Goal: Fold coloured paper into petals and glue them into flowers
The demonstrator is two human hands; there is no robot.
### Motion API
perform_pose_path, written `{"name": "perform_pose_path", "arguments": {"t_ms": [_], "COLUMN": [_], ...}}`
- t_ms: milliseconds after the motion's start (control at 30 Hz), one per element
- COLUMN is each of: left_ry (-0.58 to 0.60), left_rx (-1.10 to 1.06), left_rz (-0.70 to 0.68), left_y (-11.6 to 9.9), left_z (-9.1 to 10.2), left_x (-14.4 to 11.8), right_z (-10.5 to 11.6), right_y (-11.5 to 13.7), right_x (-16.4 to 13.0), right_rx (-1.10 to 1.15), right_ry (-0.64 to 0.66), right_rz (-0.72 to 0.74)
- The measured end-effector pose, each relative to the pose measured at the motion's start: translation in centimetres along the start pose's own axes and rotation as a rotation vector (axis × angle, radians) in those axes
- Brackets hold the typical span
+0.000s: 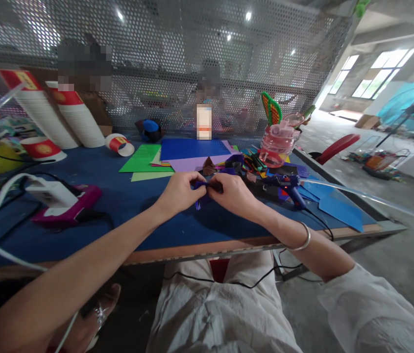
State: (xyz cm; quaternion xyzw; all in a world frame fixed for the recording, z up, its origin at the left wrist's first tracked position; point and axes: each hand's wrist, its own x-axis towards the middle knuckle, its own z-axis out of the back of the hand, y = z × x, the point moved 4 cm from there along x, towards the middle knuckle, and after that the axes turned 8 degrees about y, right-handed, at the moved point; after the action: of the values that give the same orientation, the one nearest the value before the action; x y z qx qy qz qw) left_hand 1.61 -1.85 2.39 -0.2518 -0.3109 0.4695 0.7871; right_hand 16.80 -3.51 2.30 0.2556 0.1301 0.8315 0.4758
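Right now both hands meet over the blue table (126, 196) near its front edge: left hand (179, 191) & right hand (231, 193) each pinch w/ closed fingers a small dark-blue folded paper piece (203, 188) between them. Blue glue gun (288, 186) lies just right of the right hand; coloured paper sheets (177, 154) lie behind

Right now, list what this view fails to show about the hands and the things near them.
- Head view: the small purple piece is mostly covered by the left hand and right hand; its shape is unclear.
- The blue glue gun has its nozzle lost in paper scraps.
- The paper cup stacks carry print too small to read.
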Motion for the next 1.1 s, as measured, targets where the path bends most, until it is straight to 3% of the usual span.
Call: {"name": "perform_pose_path", "arguments": {"t_ms": [300,433,600,867,967,1100], "left_ry": [-0.079,-0.089,-0.181,-0.257,-0.212,-0.172], "left_rx": [0.048,-0.003,-0.114,-0.328,-0.406,-0.439], "left_rz": [-0.07,-0.049,-0.005,0.047,0.035,0.012], "left_y": [-0.3,-0.1,1.0,1.7,1.5,1.6], "left_z": [-0.5,-0.2,0.5,0.6,0.3,0.0], "left_x": [-0.8,-0.3,0.5,0.8,0.8,0.9], "right_z": [-0.3,0.1,0.8,-0.5,-0.3,0.4], "right_y": [0.0,-0.2,-0.2,-0.9,-1.2,-1.9], "right_x": [-0.2,-0.3,-0.5,-0.2,0.0,0.1], "right_rx": [-0.092,0.032,0.232,0.245,0.254,0.222], "right_ry": [-0.074,-0.086,-0.103,0.108,0.069,-0.081], "right_rz": [0.036,0.033,0.006,-0.121,-0.14,-0.134]}}
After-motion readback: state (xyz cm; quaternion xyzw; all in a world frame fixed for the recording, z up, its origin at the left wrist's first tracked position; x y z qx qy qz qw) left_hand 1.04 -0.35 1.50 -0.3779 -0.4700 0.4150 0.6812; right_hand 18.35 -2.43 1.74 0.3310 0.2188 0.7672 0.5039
